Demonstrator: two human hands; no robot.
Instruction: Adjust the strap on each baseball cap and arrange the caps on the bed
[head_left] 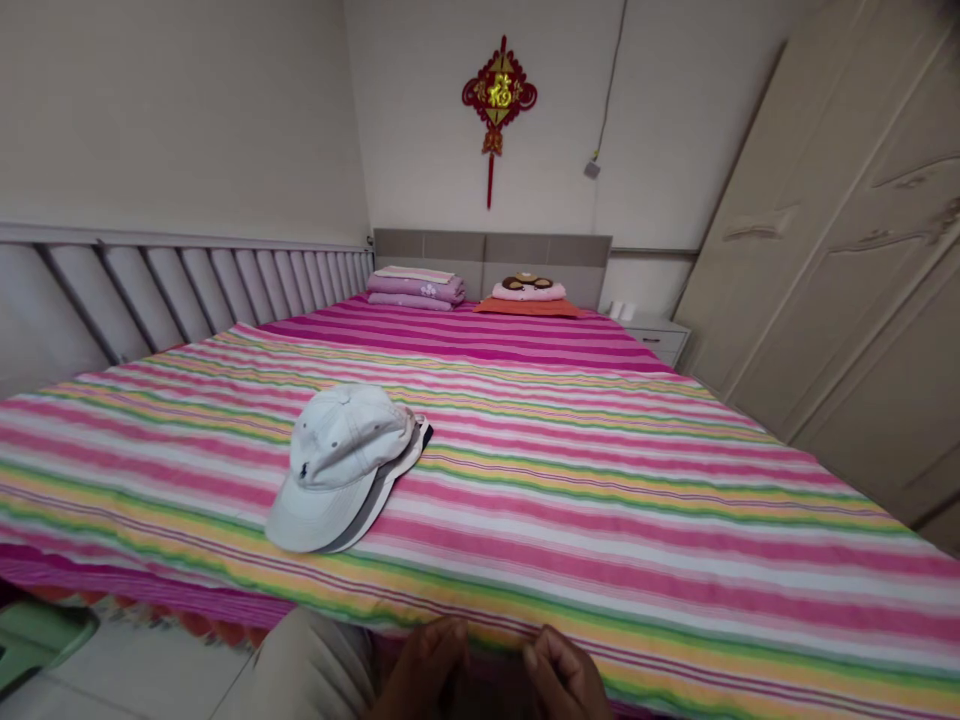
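Note:
My left hand is at the bottom of the view, by the near edge of the bed, with its fingers curled in and nothing visible in them. A short gap to its right, my right hand is closed in much the same way, thumb against the bent fingers. Both are partly cut off by the frame. Farther in, left of centre, a pale baseball cap with a small dark logo lies on the striped sheet. At least one more cap is stacked under it, mostly hidden. Neither hand touches the caps.
Folded purple bedding and a pink pillow lie near the headboard. A slatted rail runs along the left. A nightstand and wardrobe stand right. A green stool is at lower left.

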